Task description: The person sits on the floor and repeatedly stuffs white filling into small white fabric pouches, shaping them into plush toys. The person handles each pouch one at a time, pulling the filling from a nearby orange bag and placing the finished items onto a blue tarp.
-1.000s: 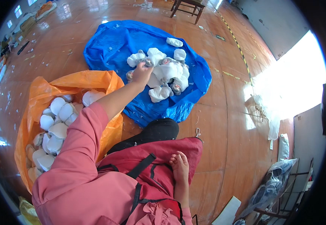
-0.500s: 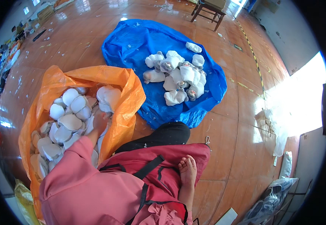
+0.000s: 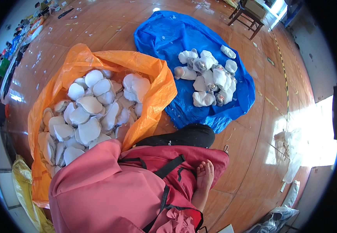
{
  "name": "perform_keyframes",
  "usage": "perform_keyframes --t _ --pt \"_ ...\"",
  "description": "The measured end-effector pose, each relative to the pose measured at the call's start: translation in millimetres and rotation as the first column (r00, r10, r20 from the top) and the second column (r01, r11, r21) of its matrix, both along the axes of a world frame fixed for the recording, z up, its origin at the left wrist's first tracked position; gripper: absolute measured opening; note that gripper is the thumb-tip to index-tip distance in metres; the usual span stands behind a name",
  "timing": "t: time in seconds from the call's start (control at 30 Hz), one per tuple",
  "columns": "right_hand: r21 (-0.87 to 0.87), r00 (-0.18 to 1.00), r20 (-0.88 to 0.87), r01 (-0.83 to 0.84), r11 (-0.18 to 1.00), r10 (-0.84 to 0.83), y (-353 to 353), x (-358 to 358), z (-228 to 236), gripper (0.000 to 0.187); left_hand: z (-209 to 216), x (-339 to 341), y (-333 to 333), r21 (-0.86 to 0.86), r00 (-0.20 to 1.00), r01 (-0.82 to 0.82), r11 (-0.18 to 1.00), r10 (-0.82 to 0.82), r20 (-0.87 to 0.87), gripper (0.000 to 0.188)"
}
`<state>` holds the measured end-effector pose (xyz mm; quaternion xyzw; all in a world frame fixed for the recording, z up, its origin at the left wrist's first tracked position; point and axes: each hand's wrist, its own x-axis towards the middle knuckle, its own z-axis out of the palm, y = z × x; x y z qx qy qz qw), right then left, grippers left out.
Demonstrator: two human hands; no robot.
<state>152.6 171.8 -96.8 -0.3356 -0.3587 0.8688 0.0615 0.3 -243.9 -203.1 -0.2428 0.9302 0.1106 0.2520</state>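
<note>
Many white, rounded cup-shaped pads (image 3: 89, 130) fill the open orange woven plastic sack (image 3: 158, 77) at my left. My left hand (image 3: 123, 131) is down inside the sack by its near right side. Only a patch of skin shows past the pink sleeve, and the fingers are hidden, so I cannot make out whether they hold a pad. My right hand (image 3: 205, 174) rests palm up on the dark red apron (image 3: 215, 155) over my lap. Its fingers are loosely curled and apart, with nothing in them.
Beyond the orange sack lies a blue plastic sheet or sack (image 3: 164, 33) bearing several white wrapped bundles (image 3: 219, 75). A wooden chair (image 3: 250, 15) stands at the far right. Yellow plastic (image 3: 25, 190) lies at the near left, and clear-bagged items (image 3: 277, 217) at the near right.
The view has shifted, so the sacks sit farther right in the picture. My left hand has drawn lower and nearer in the sack, now mostly hidden. My right hand stays on the apron.
</note>
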Motion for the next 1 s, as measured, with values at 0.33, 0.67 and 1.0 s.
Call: perform_keyframes --t 0.33,0.67,1.0 --pt "0.299 0.999 -0.046 0.017 0.954 -0.004 21.3 -42.5 25.5 0.016 26.8 -12.3 -70.0 -0.091 0.934 -0.023 0.996 -0.011 -0.356 0.026" --pt "0.349 0.992 -0.122 0.007 0.937 0.039 6.8 -58.4 36.7 0.018 186.7 -114.0 -5.7 0.973 0.553 0.232 -0.017 0.824 -0.118 0.019" --pt "0.379 0.850 -0.299 -0.312 0.871 0.434 -15.6 -54.2 76.4 0.056 208.2 -64.3 176.8 0.663 0.955 -0.265 -0.700 -0.096 0.280 0.049"
